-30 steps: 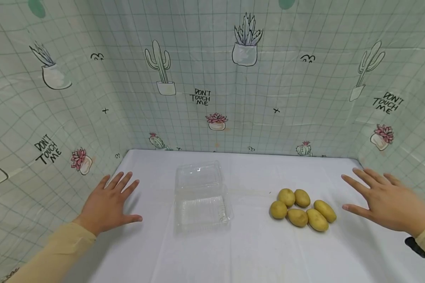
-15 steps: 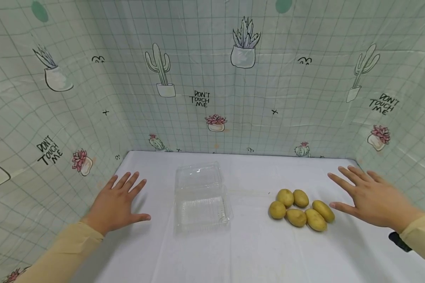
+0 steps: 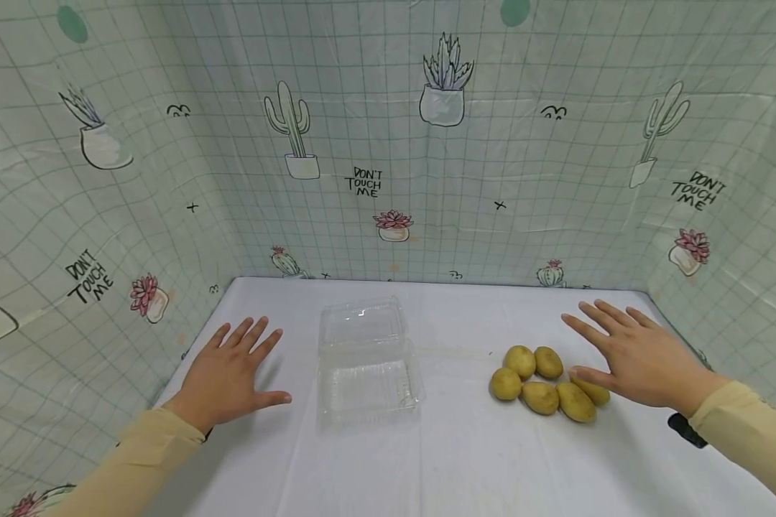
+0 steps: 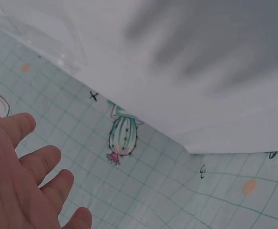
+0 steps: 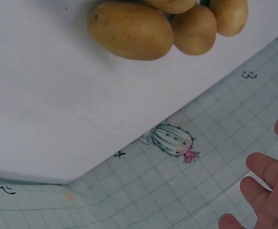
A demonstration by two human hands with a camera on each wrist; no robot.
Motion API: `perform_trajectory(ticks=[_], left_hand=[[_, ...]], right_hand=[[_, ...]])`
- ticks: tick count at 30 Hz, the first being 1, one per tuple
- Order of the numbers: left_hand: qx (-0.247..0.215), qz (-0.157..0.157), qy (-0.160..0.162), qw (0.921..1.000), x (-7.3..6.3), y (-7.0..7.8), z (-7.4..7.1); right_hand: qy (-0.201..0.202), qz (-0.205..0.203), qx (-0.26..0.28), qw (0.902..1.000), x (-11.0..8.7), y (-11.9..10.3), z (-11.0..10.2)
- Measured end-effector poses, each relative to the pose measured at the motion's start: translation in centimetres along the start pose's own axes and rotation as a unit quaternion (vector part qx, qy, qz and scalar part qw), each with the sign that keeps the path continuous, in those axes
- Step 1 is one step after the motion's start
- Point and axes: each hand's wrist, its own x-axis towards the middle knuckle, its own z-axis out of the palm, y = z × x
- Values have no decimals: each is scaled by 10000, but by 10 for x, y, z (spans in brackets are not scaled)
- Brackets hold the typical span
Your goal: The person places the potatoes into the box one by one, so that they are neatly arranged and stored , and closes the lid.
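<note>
Several yellow potatoes [image 3: 539,398] lie in a loose cluster on the right half of the white table. My right hand [image 3: 640,359] hovers at their right with fingers spread, overlapping the rightmost potato [image 3: 595,393] in the head view. In the right wrist view a large potato [image 5: 130,31] shows at the top, and the right fingers [image 5: 267,169] hold nothing. A clear plastic clamshell box [image 3: 365,391] lies with its lid [image 3: 362,321] folded back, left of centre. To its left my left hand [image 3: 226,377] is held above the table, fingers spread and holding nothing.
The white table [image 3: 459,459] is bounded at the back and sides by a grid-patterned curtain [image 3: 459,158] printed with cacti. A small black object [image 3: 687,431] shows beneath the right sleeve. The box's clear edge [image 4: 62,57] appears in the left wrist view.
Both hands have moved inward with fingers still spread, the right hand leftward to the potatoes and the left hand rightward towards the box. The potatoes and box have stayed in place.
</note>
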Motion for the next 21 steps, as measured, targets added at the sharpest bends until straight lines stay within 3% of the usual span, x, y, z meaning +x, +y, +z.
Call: perform_trajectory(ticks=[21], left_hand=[[-277,47,-1,9996,15,23,10]], right_hand=[[-91,-334,350,9988,56,-47,0]])
